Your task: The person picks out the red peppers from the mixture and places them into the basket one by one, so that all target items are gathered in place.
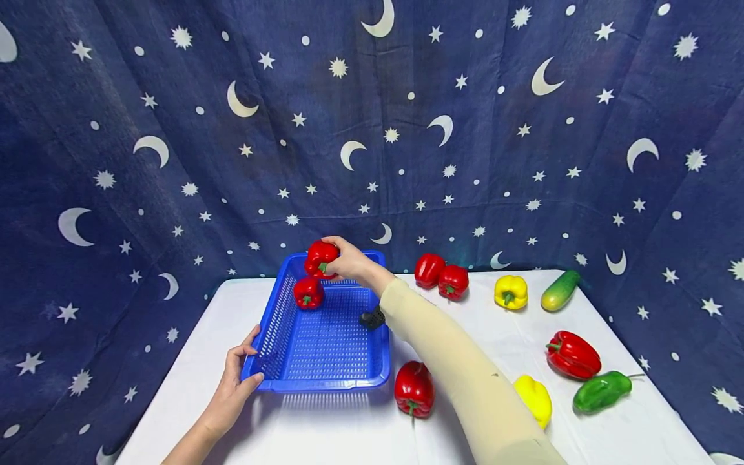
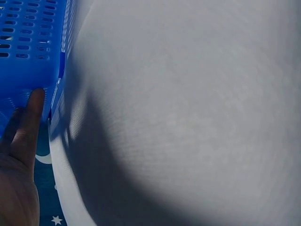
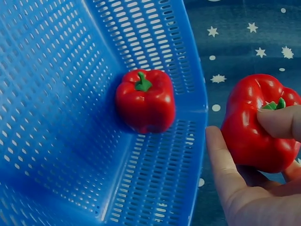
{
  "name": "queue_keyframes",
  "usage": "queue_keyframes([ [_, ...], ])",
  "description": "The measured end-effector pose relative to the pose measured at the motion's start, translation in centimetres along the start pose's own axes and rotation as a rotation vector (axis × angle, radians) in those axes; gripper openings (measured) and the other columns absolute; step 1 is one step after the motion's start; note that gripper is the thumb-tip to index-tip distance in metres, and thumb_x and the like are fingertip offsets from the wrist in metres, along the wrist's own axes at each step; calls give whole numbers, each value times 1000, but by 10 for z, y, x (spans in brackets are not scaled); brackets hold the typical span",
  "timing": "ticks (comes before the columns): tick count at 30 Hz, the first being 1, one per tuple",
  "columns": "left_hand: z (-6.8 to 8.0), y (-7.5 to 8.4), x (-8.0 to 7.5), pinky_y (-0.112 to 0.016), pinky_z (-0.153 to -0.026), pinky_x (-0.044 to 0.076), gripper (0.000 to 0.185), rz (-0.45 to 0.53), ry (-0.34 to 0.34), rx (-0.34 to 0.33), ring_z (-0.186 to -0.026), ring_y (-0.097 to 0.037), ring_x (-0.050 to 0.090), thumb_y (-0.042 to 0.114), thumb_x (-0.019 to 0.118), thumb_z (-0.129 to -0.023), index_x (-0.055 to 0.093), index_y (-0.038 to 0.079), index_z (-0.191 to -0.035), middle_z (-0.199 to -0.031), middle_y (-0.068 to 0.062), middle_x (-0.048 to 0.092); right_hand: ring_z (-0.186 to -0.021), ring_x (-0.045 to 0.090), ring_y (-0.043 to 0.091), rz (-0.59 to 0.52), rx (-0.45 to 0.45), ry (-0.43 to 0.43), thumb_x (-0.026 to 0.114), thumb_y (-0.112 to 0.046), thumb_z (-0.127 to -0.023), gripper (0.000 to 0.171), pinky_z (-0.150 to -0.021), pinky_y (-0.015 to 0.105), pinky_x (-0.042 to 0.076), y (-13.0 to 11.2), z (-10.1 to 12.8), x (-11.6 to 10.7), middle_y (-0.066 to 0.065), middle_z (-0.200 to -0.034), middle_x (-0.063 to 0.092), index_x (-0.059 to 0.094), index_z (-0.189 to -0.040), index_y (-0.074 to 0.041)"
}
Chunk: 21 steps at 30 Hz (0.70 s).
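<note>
Red and glossy, the bell pepper (image 1: 320, 258) sits in our right hand (image 1: 349, 261), fingers and thumb curled round it, a fingertip (image 3: 278, 121) pressed by the green stem. We hold it in the air above the far rim of the blue basket (image 1: 323, 381), near the tabletop's far left corner. Its stem faces back toward us and slightly down in the head view, so the short stem-to-base axis runs roughly level rather than upright.

Our left hand (image 1: 232, 387) steadies the basket's near left corner, thumb hooked over the rim and fingers on the outer wall, a light grip on the plastic.

We judge this the placing step: the pepper is carried over the basket but not yet set down. A second red pepper (image 1: 308, 292) already lies inside by the far wall, stem facing us. The next move calls for lowering ours onto bare mesh beside that one, then loosening the fingers.

More red peppers (image 1: 440, 278) wait at the far edge.
</note>
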<state>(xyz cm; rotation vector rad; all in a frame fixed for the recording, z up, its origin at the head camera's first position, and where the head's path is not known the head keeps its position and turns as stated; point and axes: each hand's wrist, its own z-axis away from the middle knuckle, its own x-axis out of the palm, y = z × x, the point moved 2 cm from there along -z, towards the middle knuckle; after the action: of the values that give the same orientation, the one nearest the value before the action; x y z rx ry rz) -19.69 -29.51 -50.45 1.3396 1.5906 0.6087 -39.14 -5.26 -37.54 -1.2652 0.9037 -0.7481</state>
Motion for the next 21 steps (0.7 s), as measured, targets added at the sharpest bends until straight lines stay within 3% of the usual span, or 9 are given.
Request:
queue_keyframes([
  [7,-1,0,0,-13,-101,18,38,-1,2,1,-140,-19,12,-6,49,-86,24,-5,-115,-154,-9,12,-107,49,31,-33,8,1,58,11,-77,74,-83,48,48,6,-5,5,12,-132,38,34,-140,-17],
  [16,-1,4,0,-13,-101,19,38,-5,0,15,-140,-19,12,-8,48,-86,24,-5,-115,-154,-11,11,-108,48,32,31,42,17,60,13,-75,76,-73,39,53,17,-9,1,11,-133,39,36,-140,-19],
  [21,-1,5,1,-13,-101,19,38,10,-4,21,-140,-20,12,-9,48,-86,24,-6,-116,-154,-12,11,-109,47,35,7,77,28,58,15,-74,77,-75,45,51,27,-15,1,7,-141,32,37,-139,-19],
])
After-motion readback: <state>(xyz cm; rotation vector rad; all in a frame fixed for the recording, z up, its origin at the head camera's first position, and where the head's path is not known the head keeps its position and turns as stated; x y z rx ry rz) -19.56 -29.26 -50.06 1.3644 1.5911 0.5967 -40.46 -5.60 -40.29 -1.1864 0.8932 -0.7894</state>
